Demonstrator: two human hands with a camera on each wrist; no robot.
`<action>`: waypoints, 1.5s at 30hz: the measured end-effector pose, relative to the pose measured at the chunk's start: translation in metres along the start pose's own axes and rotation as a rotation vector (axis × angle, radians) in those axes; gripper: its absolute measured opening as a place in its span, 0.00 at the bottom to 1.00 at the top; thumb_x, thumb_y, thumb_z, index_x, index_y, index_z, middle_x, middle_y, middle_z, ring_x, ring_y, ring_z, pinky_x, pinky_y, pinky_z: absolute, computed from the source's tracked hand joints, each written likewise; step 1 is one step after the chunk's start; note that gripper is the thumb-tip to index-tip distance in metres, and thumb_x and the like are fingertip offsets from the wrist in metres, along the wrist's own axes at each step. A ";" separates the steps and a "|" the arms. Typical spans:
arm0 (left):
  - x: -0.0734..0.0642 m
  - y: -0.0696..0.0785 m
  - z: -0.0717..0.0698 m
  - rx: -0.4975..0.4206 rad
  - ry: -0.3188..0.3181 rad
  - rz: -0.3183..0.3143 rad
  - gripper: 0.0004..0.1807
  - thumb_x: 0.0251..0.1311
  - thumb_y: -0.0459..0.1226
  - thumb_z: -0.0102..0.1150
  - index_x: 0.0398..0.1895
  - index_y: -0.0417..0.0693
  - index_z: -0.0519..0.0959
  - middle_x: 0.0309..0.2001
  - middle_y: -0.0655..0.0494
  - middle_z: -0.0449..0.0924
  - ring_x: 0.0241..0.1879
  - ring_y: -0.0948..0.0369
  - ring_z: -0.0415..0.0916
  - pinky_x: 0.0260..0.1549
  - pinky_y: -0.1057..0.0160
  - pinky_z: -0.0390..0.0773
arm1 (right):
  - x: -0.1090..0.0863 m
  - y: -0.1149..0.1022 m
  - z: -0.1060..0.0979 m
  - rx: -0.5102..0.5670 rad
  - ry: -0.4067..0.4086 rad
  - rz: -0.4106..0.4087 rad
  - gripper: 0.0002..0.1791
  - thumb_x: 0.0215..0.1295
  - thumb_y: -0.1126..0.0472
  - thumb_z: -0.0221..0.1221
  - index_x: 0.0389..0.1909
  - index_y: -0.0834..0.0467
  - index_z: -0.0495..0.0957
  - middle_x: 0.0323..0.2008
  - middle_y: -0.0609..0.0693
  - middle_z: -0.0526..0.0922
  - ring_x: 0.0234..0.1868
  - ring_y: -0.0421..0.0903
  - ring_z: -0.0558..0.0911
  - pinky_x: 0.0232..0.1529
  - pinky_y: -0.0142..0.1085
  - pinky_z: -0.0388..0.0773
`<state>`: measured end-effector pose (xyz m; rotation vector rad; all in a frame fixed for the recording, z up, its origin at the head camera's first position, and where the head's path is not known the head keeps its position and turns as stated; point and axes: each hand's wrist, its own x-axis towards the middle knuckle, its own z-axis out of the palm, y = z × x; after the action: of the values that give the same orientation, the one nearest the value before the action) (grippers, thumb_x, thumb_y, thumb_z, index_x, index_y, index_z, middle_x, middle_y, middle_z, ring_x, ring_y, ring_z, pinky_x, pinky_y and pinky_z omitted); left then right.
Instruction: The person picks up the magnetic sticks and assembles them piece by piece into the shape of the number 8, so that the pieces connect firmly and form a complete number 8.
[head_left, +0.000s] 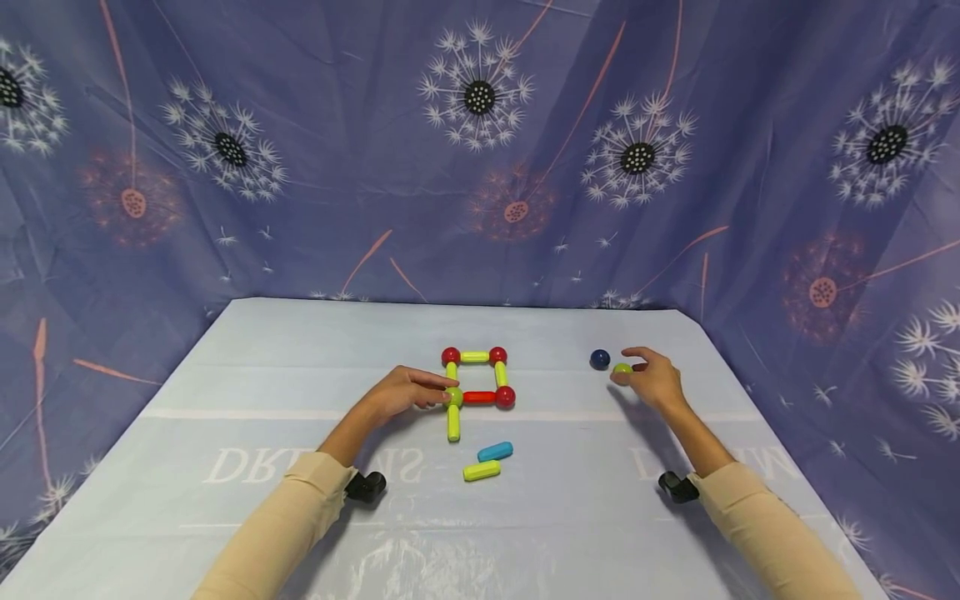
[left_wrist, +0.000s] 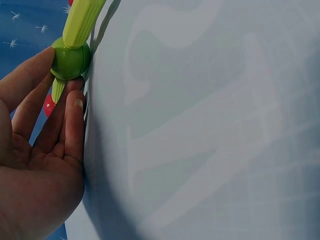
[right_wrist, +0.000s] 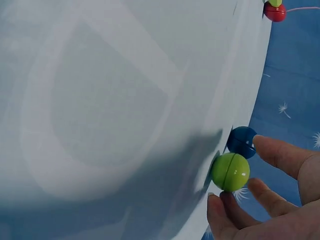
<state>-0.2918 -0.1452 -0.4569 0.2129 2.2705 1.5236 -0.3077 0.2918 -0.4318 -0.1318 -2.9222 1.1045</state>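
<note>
My left hand (head_left: 405,393) pinches a green ball (left_wrist: 70,59) at the near left corner of a square of balls and rods. Its other corners are red balls (head_left: 498,357). A red rod (head_left: 480,397) forms the near side; yellow-green rods (head_left: 475,357) form the others. One more yellow-green rod (head_left: 453,423) extends from the held ball toward me. At the right, my right hand (head_left: 654,382) has its fingers spread about a loose green ball (right_wrist: 230,172), with gaps showing around it. A dark blue ball (right_wrist: 243,142) lies beside that ball, near a fingertip.
A blue rod (head_left: 495,452) and a loose yellow-green rod (head_left: 482,471) lie in front of the square. All of this is on a white-covered table (head_left: 585,517). Behind it hangs a blue cloth (head_left: 360,167) with dandelion prints.
</note>
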 end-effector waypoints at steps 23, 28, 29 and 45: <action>-0.003 0.002 0.001 0.008 0.012 0.017 0.20 0.62 0.45 0.69 0.57 0.52 0.86 0.59 0.54 0.83 0.47 0.59 0.78 0.46 0.58 0.78 | 0.000 0.004 0.009 -0.046 0.033 -0.018 0.26 0.63 0.59 0.66 0.62 0.63 0.78 0.56 0.73 0.80 0.61 0.72 0.74 0.60 0.62 0.68; -0.001 0.001 0.001 0.007 0.008 0.015 0.19 0.62 0.44 0.69 0.56 0.53 0.86 0.59 0.55 0.83 0.46 0.60 0.78 0.45 0.60 0.78 | -0.001 0.006 0.010 -0.062 0.074 -0.051 0.24 0.61 0.61 0.68 0.58 0.64 0.81 0.52 0.72 0.83 0.54 0.69 0.80 0.53 0.59 0.73; -0.001 0.001 0.001 0.005 0.010 0.009 0.19 0.62 0.44 0.69 0.56 0.53 0.86 0.59 0.55 0.83 0.47 0.60 0.78 0.45 0.60 0.78 | -0.001 0.006 0.010 -0.063 0.076 -0.055 0.23 0.61 0.61 0.68 0.57 0.64 0.81 0.52 0.71 0.83 0.53 0.69 0.81 0.52 0.59 0.74; 0.000 0.001 0.000 0.007 0.013 -0.013 0.19 0.61 0.45 0.70 0.56 0.54 0.87 0.59 0.56 0.84 0.48 0.60 0.79 0.46 0.60 0.78 | -0.002 0.004 0.010 -0.058 0.073 -0.064 0.23 0.60 0.61 0.68 0.56 0.64 0.81 0.51 0.71 0.84 0.55 0.69 0.79 0.57 0.60 0.68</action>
<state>-0.2916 -0.1444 -0.4559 0.1902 2.2831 1.5142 -0.3063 0.2875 -0.4420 -0.0763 -2.8733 0.9854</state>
